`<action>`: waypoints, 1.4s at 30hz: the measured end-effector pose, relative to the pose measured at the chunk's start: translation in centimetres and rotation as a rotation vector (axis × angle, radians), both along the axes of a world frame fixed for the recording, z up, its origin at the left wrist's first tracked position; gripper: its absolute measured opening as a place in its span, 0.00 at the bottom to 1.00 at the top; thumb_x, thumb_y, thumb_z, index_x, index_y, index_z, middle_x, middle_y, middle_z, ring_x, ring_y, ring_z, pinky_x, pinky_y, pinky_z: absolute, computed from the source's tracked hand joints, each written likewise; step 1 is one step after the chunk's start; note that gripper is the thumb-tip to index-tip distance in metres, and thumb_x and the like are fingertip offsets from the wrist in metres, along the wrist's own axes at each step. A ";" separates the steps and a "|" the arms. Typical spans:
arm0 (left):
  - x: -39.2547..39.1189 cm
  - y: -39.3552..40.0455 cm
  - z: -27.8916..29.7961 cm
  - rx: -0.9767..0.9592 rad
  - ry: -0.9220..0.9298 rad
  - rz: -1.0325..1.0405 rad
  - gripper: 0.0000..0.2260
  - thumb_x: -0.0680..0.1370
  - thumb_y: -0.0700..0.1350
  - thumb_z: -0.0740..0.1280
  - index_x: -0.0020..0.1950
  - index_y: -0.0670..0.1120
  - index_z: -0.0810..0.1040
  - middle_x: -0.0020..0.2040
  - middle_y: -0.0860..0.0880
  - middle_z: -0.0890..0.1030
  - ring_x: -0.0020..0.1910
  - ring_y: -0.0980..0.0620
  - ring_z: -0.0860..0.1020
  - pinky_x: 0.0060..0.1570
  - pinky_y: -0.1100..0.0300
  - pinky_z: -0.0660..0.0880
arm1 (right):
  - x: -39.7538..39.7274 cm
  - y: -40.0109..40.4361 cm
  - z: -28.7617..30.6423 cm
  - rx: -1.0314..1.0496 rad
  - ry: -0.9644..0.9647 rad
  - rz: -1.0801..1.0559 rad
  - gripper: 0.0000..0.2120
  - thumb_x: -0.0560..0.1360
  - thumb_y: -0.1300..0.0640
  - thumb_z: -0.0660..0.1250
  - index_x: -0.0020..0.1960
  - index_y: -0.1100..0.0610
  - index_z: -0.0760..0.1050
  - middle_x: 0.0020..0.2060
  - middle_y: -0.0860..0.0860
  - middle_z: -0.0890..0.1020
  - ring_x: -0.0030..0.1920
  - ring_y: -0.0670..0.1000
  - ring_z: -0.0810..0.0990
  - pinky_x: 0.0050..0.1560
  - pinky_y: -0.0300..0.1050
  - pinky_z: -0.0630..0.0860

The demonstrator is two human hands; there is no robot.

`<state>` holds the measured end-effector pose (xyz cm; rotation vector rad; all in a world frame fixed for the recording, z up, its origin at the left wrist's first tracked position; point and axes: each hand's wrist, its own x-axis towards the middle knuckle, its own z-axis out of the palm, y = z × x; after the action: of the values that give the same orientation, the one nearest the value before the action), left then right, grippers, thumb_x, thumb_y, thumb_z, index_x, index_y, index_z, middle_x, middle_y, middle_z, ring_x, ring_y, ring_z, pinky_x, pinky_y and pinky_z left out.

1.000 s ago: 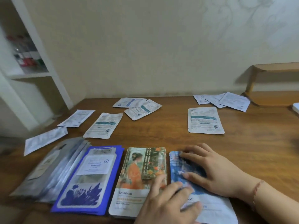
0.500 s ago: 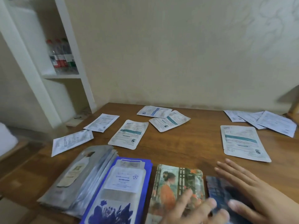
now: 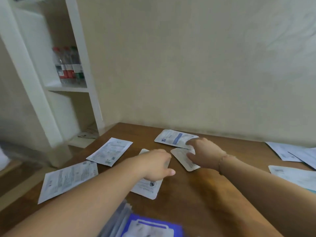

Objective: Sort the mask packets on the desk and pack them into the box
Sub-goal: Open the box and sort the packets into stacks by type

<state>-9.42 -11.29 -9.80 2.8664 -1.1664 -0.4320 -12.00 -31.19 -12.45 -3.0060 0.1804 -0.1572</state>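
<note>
At frame centre, a white rectangular foil mask packet on the brown wooden desk is being covered by the left hand; grip cannot be told. Right of centre, another white packet is being touched by the right hand, fingers loosely spread.

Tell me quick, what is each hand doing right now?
Left hand: on the teal-striped white mask packet; grip cannot be told, fingers hidden.
Right hand: fingers relaxed, open, touching the far white packets, gripping nothing visible.
</note>
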 end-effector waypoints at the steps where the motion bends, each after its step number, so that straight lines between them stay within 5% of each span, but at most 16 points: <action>1: 0.5 0.3 -0.4 -0.012 0.007 -0.003 0.27 0.81 0.59 0.60 0.78 0.52 0.61 0.77 0.52 0.62 0.74 0.48 0.64 0.68 0.50 0.66 | 1.6 0.0 -0.3 0.012 0.007 -0.009 0.24 0.77 0.47 0.62 0.72 0.50 0.67 0.70 0.50 0.72 0.67 0.52 0.72 0.65 0.46 0.71; 4: 1.6 1.0 -1.5 0.027 0.005 -0.030 0.25 0.79 0.60 0.62 0.74 0.53 0.66 0.74 0.51 0.66 0.71 0.48 0.67 0.67 0.47 0.69 | 5.5 0.1 -1.5 0.046 0.057 -0.022 0.31 0.75 0.40 0.62 0.75 0.49 0.61 0.75 0.49 0.64 0.75 0.52 0.60 0.73 0.55 0.61; 6: 2.0 1.3 -2.1 0.041 0.011 -0.047 0.27 0.78 0.61 0.63 0.75 0.53 0.65 0.74 0.52 0.66 0.71 0.48 0.66 0.67 0.46 0.69 | 7.0 0.5 -2.4 0.081 0.113 -0.065 0.33 0.75 0.38 0.61 0.76 0.47 0.59 0.75 0.49 0.64 0.74 0.54 0.63 0.72 0.56 0.62; 11: 3.2 2.4 -2.9 -0.059 0.035 -0.031 0.30 0.78 0.62 0.63 0.77 0.56 0.61 0.77 0.55 0.61 0.75 0.50 0.61 0.70 0.47 0.66 | 7.5 2.3 -3.7 -0.011 -0.057 -0.069 0.16 0.78 0.43 0.56 0.61 0.46 0.74 0.55 0.50 0.81 0.49 0.52 0.79 0.51 0.49 0.79; 17: 4.2 3.0 -3.4 -0.502 -0.030 0.233 0.47 0.75 0.54 0.72 0.79 0.59 0.39 0.78 0.62 0.38 0.79 0.53 0.47 0.75 0.48 0.55 | 4.5 1.2 -2.6 -0.435 -0.240 0.166 0.12 0.81 0.46 0.55 0.51 0.51 0.72 0.41 0.49 0.81 0.37 0.54 0.79 0.31 0.45 0.69; 19: 4.7 2.6 -3.0 -0.639 0.048 0.426 0.54 0.71 0.54 0.76 0.77 0.60 0.33 0.79 0.57 0.38 0.79 0.49 0.48 0.74 0.47 0.55 | 2.3 0.5 -2.0 -0.298 -0.446 0.156 0.09 0.80 0.52 0.56 0.45 0.53 0.71 0.32 0.49 0.78 0.27 0.53 0.72 0.25 0.43 0.67; 22: 4.4 1.9 -1.7 -0.950 0.476 0.558 0.56 0.65 0.57 0.79 0.78 0.60 0.40 0.80 0.49 0.56 0.75 0.45 0.64 0.72 0.43 0.63 | -1.6 0.1 -0.1 0.307 -0.653 0.042 0.12 0.82 0.54 0.54 0.43 0.53 0.72 0.31 0.47 0.77 0.28 0.49 0.73 0.27 0.41 0.67; 25: 2.7 0.1 -0.2 -1.269 0.938 0.431 0.29 0.69 0.51 0.75 0.68 0.45 0.72 0.62 0.45 0.81 0.56 0.47 0.82 0.57 0.48 0.78 | -4.8 0.4 1.2 0.938 -0.528 -0.020 0.17 0.83 0.55 0.56 0.41 0.58 0.77 0.33 0.46 0.81 0.31 0.43 0.76 0.30 0.33 0.69; 28: 0.2 -2.4 1.0 -1.293 0.916 0.382 0.03 0.77 0.42 0.69 0.50 0.46 0.80 0.52 0.44 0.85 0.47 0.48 0.84 0.51 0.49 0.79 | -7.6 0.6 1.5 1.374 -0.328 -0.041 0.19 0.83 0.55 0.56 0.38 0.55 0.79 0.35 0.49 0.84 0.33 0.45 0.82 0.32 0.37 0.75; 33: -3.2 -5.2 1.5 -1.297 0.910 0.454 0.05 0.77 0.36 0.69 0.48 0.45 0.80 0.54 0.41 0.84 0.48 0.45 0.82 0.54 0.50 0.78 | -12.6 -1.2 2.0 1.311 -0.312 -0.116 0.09 0.79 0.53 0.65 0.56 0.55 0.78 0.43 0.54 0.86 0.41 0.55 0.85 0.37 0.49 0.80; 38: -6.8 -7.6 1.8 -1.211 0.891 0.410 0.04 0.77 0.40 0.71 0.51 0.45 0.80 0.42 0.45 0.84 0.36 0.52 0.82 0.28 0.64 0.76 | -21.1 -2.0 2.2 1.301 -0.388 -0.201 0.20 0.75 0.60 0.68 0.65 0.48 0.71 0.42 0.58 0.86 0.41 0.57 0.86 0.32 0.48 0.80; 42: -11.2 -9.5 0.7 -0.928 0.616 0.130 0.04 0.76 0.39 0.72 0.47 0.47 0.81 0.41 0.47 0.83 0.36 0.54 0.80 0.38 0.61 0.76 | -29.8 -1.9 1.9 1.306 -0.434 -0.280 0.21 0.75 0.62 0.68 0.63 0.44 0.73 0.40 0.59 0.86 0.37 0.55 0.85 0.30 0.46 0.79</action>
<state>-20.63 -20.82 -9.06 1.8057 -0.7590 -0.5267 -41.76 -33.06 -10.59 -1.5975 0.4369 -0.4781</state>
